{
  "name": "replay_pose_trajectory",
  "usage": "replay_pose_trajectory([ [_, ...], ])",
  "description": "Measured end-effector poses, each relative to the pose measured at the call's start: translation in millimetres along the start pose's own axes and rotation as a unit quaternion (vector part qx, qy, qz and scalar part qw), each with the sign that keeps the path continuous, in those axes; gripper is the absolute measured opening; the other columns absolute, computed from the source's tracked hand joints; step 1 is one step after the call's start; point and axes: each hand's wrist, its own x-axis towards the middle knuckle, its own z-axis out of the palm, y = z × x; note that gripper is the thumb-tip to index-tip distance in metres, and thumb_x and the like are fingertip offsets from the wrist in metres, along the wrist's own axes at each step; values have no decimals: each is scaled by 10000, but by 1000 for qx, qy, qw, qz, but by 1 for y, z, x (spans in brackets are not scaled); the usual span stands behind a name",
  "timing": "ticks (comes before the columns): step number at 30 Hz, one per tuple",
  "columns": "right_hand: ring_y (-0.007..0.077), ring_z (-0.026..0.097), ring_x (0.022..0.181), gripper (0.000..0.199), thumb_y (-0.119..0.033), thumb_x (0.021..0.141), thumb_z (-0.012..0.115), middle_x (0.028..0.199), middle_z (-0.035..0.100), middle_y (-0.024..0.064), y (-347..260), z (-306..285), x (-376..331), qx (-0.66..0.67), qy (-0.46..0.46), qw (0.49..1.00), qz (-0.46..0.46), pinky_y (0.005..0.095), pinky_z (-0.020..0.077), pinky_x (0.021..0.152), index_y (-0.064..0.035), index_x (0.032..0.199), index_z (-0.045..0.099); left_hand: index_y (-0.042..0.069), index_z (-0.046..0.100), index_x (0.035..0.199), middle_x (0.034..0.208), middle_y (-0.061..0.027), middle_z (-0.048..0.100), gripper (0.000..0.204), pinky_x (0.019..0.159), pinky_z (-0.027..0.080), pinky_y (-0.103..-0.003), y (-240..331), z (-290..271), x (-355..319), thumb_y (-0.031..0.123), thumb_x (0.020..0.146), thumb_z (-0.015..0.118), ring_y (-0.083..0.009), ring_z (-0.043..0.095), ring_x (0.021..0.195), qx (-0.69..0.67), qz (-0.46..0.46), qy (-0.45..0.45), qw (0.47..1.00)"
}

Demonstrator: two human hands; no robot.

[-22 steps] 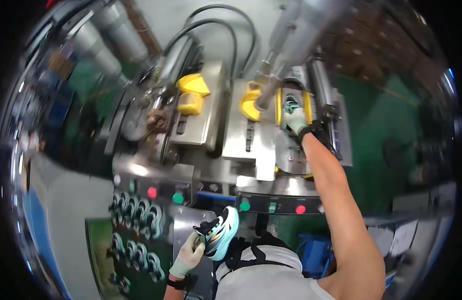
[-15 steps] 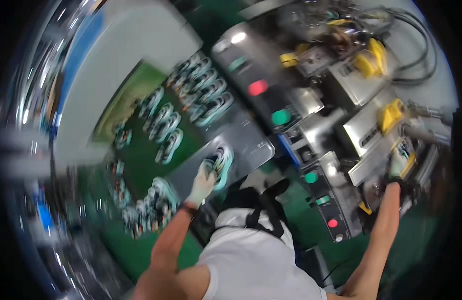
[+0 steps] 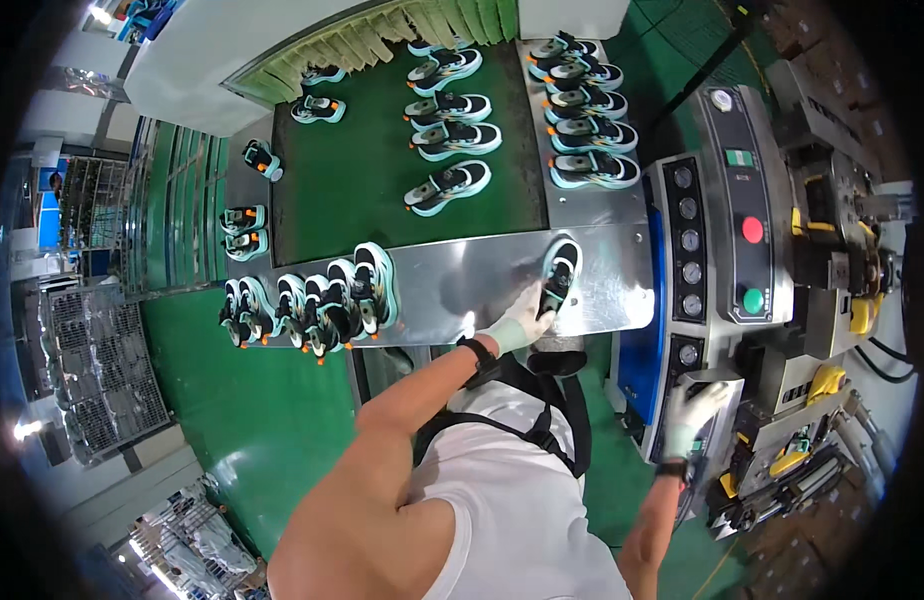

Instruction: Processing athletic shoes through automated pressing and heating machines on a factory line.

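Note:
My left hand (image 3: 522,318), in a pale glove, grips the heel end of a black sneaker (image 3: 561,268) with a pale mint sole. The sneaker lies on the metal shelf (image 3: 452,280), its toe pointing away from me. To the right, my gloved right hand (image 3: 694,412) is over a small control box (image 3: 715,440) on the machine's near side. Its fingers are stretched out and it holds nothing that I can see. Whether it touches a button is hidden beneath the hand.
Sneakers sit in rows on the green conveyor belt (image 3: 362,190), on the shelf's left end and on the side ledge. Fabric strips (image 3: 382,45) hang over an opening at the back. The machine (image 3: 722,230) at right has gauges, a red button (image 3: 752,229) and yellow-tipped clamps (image 3: 828,382).
My view has turned toward the machine and sharpened. My right hand has come back from the clamps to the control box. The left hand remains on the sneaker.

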Motion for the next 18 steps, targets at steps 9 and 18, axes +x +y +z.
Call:
replay_pose_trajectory([
  [9,374,237,1506,854,-180,892,732,1605,235,284,-41,19,-9,87,-149,985,-16,421,191,1237,53,1543,231,57,535,1330,1352,-188,521,609,1102,398,-484,-42,-270,-107,202,787,771,-418,484,1272,303,-8,121,945],
  [18,327,359,1454,849,-210,838,788,1525,392,252,-359,56,-101,334,-482,799,-134,398,291,1189,53,1499,323,89,639,1101,1097,-143,543,241,810,537,-435,-97,-293,-99,269,942,633,-349,622,970,209,-1,-43,977],
])
